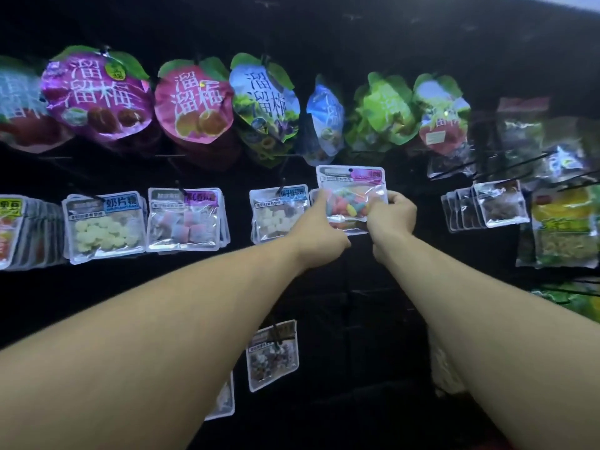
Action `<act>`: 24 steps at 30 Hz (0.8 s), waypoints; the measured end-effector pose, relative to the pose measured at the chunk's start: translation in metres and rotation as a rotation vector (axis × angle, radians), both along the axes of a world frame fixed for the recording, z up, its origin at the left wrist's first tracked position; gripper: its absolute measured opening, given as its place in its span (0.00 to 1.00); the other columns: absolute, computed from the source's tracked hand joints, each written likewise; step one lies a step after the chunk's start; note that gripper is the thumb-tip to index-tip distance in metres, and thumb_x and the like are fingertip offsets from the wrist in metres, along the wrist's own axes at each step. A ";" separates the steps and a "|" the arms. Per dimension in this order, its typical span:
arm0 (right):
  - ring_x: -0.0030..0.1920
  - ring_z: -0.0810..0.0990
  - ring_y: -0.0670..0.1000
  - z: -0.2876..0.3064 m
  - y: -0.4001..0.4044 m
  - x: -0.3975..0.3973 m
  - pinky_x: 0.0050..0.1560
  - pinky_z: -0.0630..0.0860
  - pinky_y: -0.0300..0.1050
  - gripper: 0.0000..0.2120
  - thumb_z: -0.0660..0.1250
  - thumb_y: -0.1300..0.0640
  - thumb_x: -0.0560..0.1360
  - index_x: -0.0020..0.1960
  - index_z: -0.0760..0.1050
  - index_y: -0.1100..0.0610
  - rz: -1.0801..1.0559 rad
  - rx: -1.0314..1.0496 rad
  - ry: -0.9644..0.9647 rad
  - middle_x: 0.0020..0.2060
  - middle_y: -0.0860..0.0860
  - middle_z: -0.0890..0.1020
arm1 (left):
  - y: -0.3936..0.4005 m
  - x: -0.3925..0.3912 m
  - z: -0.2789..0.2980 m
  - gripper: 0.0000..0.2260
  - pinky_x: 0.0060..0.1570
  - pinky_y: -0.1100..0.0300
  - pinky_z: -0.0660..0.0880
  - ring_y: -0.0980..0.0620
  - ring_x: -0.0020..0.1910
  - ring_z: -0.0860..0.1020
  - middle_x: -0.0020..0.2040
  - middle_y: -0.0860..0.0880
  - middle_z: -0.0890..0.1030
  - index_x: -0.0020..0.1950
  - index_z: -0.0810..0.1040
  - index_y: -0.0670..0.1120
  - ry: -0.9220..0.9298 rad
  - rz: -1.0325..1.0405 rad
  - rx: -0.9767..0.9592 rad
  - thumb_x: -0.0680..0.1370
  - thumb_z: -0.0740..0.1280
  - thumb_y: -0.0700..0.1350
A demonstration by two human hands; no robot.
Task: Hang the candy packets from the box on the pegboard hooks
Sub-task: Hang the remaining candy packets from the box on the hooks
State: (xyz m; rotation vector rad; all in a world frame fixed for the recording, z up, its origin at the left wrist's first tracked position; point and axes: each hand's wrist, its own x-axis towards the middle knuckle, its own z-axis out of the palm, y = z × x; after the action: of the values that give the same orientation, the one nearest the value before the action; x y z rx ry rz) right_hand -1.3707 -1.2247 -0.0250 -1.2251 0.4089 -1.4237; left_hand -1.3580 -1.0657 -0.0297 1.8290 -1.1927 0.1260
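Note:
A clear candy packet with colourful sweets and a purple label is held up against the black pegboard, in the middle row. My left hand grips its lower left side and my right hand grips its lower right side. The hole at the packet's top sits at a hook's tip; whether it is threaded on is unclear. Another packet shows partly behind it. The box is out of view.
Large plum-snack bags hang along the top row. Small clear packets hang left and right in the middle row, more below. Bare black hooks stick out at the right.

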 end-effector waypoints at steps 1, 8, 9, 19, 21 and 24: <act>0.46 0.87 0.56 0.003 -0.005 0.003 0.51 0.85 0.53 0.09 0.66 0.58 0.79 0.41 0.79 0.50 -0.007 0.011 0.010 0.44 0.50 0.86 | -0.005 0.003 0.003 0.36 0.28 0.77 0.69 0.65 0.39 0.68 0.48 0.58 0.71 0.85 0.56 0.52 -0.014 0.008 0.025 0.82 0.69 0.36; 0.43 0.87 0.56 0.017 -0.025 0.008 0.49 0.86 0.55 0.09 0.66 0.59 0.78 0.42 0.82 0.50 -0.039 -0.014 0.058 0.43 0.50 0.86 | -0.034 0.025 0.004 0.44 0.32 0.74 0.73 0.60 0.43 0.76 0.70 0.51 0.76 0.87 0.46 0.55 -0.122 0.106 0.025 0.80 0.70 0.38; 0.42 0.87 0.57 0.017 -0.026 0.008 0.47 0.87 0.56 0.10 0.66 0.60 0.78 0.41 0.82 0.50 -0.032 -0.012 0.057 0.43 0.50 0.86 | -0.036 0.029 0.002 0.44 0.37 0.71 0.75 0.57 0.46 0.79 0.71 0.52 0.75 0.87 0.47 0.56 -0.152 0.109 0.009 0.80 0.70 0.38; 0.42 0.88 0.61 0.015 -0.030 0.000 0.41 0.87 0.57 0.12 0.62 0.62 0.74 0.39 0.84 0.54 -0.044 -0.024 0.088 0.42 0.52 0.87 | -0.051 0.034 -0.013 0.48 0.68 0.53 0.75 0.49 0.74 0.72 0.80 0.52 0.66 0.87 0.43 0.55 -0.302 0.135 -0.001 0.77 0.71 0.43; 0.36 0.88 0.56 0.015 -0.033 -0.001 0.32 0.85 0.47 0.13 0.62 0.64 0.75 0.42 0.84 0.56 -0.020 -0.036 0.102 0.42 0.53 0.88 | -0.053 0.035 -0.015 0.47 0.66 0.52 0.76 0.50 0.72 0.73 0.79 0.52 0.68 0.88 0.45 0.56 -0.320 0.149 -0.039 0.76 0.71 0.42; 0.20 0.79 0.48 0.021 -0.034 -0.005 0.24 0.76 0.37 0.08 0.64 0.66 0.76 0.46 0.82 0.61 0.080 0.065 0.069 0.40 0.55 0.86 | -0.055 0.035 -0.020 0.47 0.68 0.50 0.77 0.50 0.70 0.76 0.75 0.53 0.73 0.87 0.48 0.55 -0.356 0.148 -0.112 0.75 0.71 0.43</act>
State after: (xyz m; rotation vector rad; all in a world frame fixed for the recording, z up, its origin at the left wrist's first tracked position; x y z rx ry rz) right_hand -1.3755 -1.2583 -0.0044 -1.2266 0.4454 -1.2933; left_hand -1.3227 -1.1209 -0.0493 1.8420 -1.2600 0.6120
